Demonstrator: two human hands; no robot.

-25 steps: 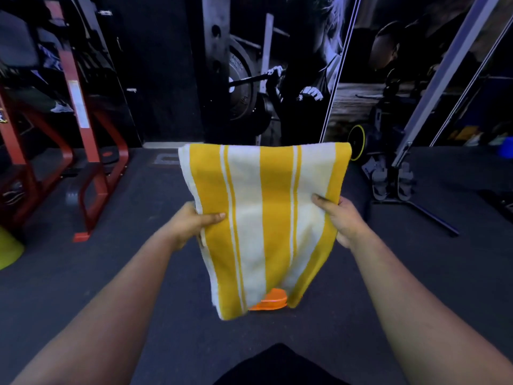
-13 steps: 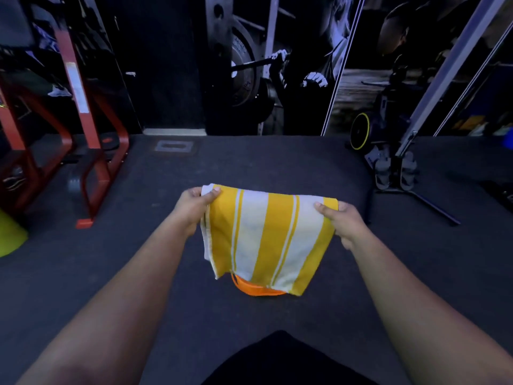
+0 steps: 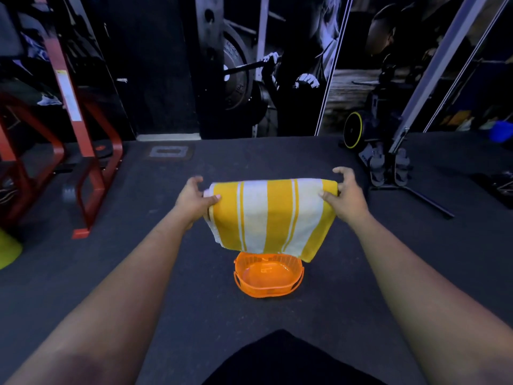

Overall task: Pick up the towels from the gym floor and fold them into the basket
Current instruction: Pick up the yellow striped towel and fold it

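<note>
The yellow-striped towel [image 3: 268, 218], full-length a second ago, is now folded shorter above the orange basket [image 3: 268, 275], left hand [image 3: 194, 200] and right hand [image 3: 344, 197] pinching its ends, probably nearly basket-ready.

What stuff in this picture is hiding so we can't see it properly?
Head view, the only one:
- Far rim of the orange plastic basket: covered by the hanging yellow-and-white striped towel.
- How many layers the towel is folded into: only its front face shows.
- Left hand and right hand: fingertips behind the towel's top edge are partly hidden.
- Yellow-green object: cut off by the left edge.
- Other towels on the floor: none in frame.
</note>
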